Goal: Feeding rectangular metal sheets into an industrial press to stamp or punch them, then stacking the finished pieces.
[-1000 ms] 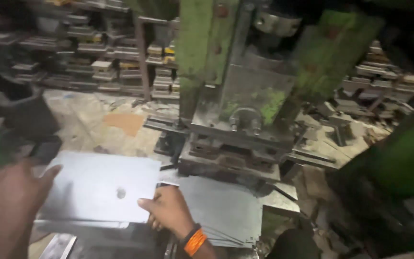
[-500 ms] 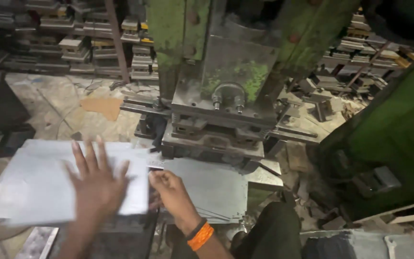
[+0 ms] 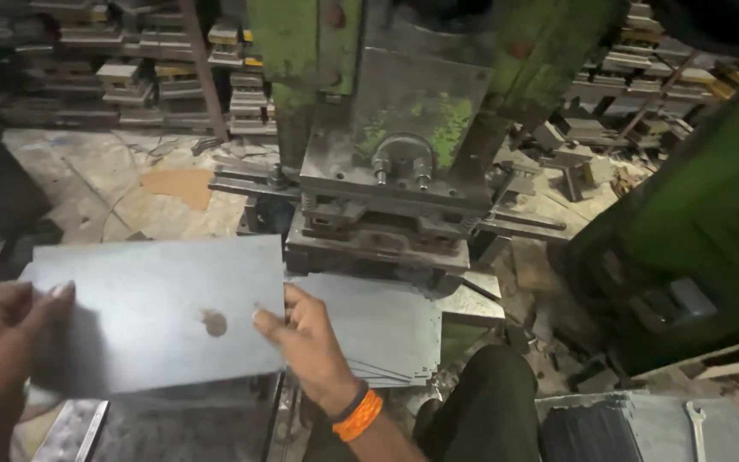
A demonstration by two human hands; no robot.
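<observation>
A flat grey metal sheet (image 3: 156,312) with a small round hole near its middle is held level in front of a green press machine (image 3: 395,162). My left hand (image 3: 2,342) grips the sheet's left edge. My right hand (image 3: 305,342), with an orange band at the wrist, holds the sheet's right edge. Just right of it a stack of similar grey sheets (image 3: 378,329) lies at the foot of the press die.
Shelves of stacked metal blocks (image 3: 121,77) line the back wall. A green machine frame (image 3: 703,222) stands at the right. A spanner (image 3: 696,428) lies at the lower right. My dark trouser leg (image 3: 481,411) is below. Another shiny plate (image 3: 70,428) sits bottom left.
My left hand has slid from on top of the sheet to its left edge. The sheet now shows its hole and sits a little further right, toward the press.
</observation>
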